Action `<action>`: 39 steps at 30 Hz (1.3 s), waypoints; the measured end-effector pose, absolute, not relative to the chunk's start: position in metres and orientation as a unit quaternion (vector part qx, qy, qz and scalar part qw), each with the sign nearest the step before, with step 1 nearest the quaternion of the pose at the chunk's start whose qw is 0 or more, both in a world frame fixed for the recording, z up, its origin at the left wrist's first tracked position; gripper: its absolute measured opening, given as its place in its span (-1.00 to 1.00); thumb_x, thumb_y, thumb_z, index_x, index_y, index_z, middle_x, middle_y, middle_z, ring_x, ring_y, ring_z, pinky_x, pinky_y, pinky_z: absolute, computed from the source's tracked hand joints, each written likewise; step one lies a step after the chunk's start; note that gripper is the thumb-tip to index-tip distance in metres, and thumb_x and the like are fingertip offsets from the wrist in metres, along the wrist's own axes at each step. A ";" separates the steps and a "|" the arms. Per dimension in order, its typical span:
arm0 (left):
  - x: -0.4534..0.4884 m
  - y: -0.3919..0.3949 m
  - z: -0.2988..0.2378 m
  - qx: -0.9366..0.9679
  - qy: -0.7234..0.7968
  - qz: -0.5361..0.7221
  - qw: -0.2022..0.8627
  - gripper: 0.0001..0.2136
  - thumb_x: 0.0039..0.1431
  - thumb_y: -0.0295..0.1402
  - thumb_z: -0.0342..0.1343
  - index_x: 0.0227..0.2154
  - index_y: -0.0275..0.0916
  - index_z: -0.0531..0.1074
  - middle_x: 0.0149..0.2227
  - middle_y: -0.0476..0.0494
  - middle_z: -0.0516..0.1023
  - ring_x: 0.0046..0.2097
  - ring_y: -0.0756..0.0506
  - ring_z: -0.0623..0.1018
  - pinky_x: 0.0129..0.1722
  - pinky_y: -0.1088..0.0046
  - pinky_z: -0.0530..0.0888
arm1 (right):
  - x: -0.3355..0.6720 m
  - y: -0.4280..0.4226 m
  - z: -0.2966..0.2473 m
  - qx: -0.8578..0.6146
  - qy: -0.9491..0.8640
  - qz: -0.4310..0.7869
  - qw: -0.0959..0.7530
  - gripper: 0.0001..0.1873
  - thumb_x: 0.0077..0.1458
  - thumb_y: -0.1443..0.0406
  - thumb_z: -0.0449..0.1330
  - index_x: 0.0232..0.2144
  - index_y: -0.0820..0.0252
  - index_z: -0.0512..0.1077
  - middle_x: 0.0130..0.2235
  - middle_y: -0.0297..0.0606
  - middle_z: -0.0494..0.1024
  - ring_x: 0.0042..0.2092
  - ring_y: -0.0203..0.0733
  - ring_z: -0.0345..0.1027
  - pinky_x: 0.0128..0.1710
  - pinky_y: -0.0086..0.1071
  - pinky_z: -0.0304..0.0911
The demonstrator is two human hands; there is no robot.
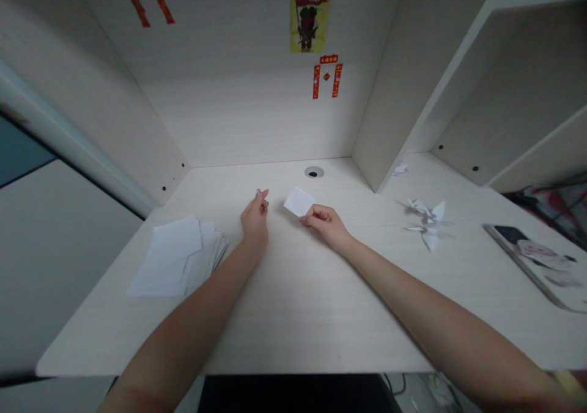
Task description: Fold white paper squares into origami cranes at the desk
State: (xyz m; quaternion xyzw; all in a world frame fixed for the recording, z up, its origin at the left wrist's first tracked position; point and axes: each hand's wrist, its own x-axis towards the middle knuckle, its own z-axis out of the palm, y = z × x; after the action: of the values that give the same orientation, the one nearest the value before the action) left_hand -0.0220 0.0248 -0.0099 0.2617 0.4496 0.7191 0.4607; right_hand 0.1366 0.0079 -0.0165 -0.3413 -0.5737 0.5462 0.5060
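A small folded square of white paper (299, 201) is pinched at its lower right edge by my right hand (326, 224), thumb against fingers. The paper is tilted, one corner pointing away from me, just over the desk. To its left, my left hand (255, 216) rests on its side with loosely curled fingers, their tips apart and nothing visible between them. A gap separates that hand from the folded paper. Beyond my left forearm lies a stack of white paper sheets (177, 251), its lower right part hidden by the arm.
Several folded paper cranes (428, 218) sit on the right of the desk (312, 315). Farther right lies a phone (541, 263) with stickers on its case. A round cable hole (314, 172) is near the back wall. An upright panel (389, 89) divides the right side.
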 end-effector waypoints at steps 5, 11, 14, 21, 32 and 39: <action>-0.022 0.025 -0.015 0.353 0.461 0.694 0.425 -0.66 -0.04 -0.07 0.19 -0.37 -0.28 0.57 -0.55 0.01 0.35 -0.46 0.07 0.31 -0.37 0.51 0.25 | 0.137 0.006 -0.012 -0.362 -0.564 0.552 0.496 -0.77 -0.13 0.15 0.29 -0.59 0.19 0.43 -0.56 -0.38 0.42 -0.49 -0.34 0.17 -0.43 -0.41 0.05; -0.014 0.014 -0.012 0.510 0.486 0.575 0.416 -0.59 0.04 0.01 0.05 -0.39 -0.26 0.56 -0.38 -0.13 0.54 -0.31 -0.06 0.44 -0.34 0.47 0.31 | 0.135 0.006 -0.011 -0.368 -0.537 0.555 0.518 -0.75 -0.13 0.12 0.30 -0.56 0.19 0.47 -0.52 -0.34 0.47 -0.48 -0.33 0.22 -0.41 -0.40 0.10; -0.012 0.009 -0.006 0.584 0.460 0.535 0.401 -0.70 0.02 -0.09 0.11 -0.47 -0.25 0.53 -0.40 -0.08 0.54 -0.29 -0.06 0.44 -0.29 0.46 0.34 | 0.134 0.007 -0.013 -0.382 -0.537 0.555 0.509 -0.74 -0.16 0.10 0.31 -0.54 0.19 0.49 -0.52 -0.34 0.49 -0.47 -0.33 0.24 -0.41 -0.40 0.13; -0.008 0.004 -0.001 0.572 0.463 0.550 0.395 -0.76 0.00 -0.19 0.14 -0.60 -0.26 0.45 -0.54 0.00 0.45 -0.40 -0.02 0.42 -0.36 0.49 0.32 | 0.135 0.009 -0.019 -0.394 -0.585 0.497 0.505 -0.70 -0.09 0.06 0.24 -0.51 0.20 0.51 -0.47 -0.29 0.52 -0.41 -0.25 0.32 -0.33 -0.37 0.20; -0.006 0.016 -0.014 0.542 0.433 0.506 0.513 -0.71 -0.12 -0.13 0.24 -0.45 -0.28 0.48 -0.39 -0.11 0.54 -0.36 -0.05 0.50 -0.26 0.41 0.41 | 0.143 0.011 -0.017 -0.370 -0.598 0.403 0.586 -0.82 0.00 0.23 0.19 -0.31 0.12 0.34 -0.41 -0.37 0.41 -0.41 -0.32 0.28 -0.35 -0.41 0.20; -0.008 0.013 -0.008 0.542 0.468 0.527 0.457 -0.70 -0.04 -0.08 0.16 -0.54 -0.25 0.46 -0.50 -0.06 0.50 -0.41 -0.03 0.46 -0.39 0.48 0.35 | 0.144 0.010 -0.016 -0.384 -0.653 0.365 0.540 -0.64 -0.08 0.19 0.28 -0.17 0.13 0.48 -0.38 -0.29 0.43 -0.38 -0.26 0.29 -0.32 -0.36 0.26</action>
State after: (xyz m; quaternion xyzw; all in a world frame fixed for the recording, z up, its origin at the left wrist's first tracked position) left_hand -0.0085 0.0129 -0.0075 0.5421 0.4678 0.5274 0.4572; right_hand 0.1438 0.0103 -0.0164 -0.3843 -0.6533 0.3654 0.5403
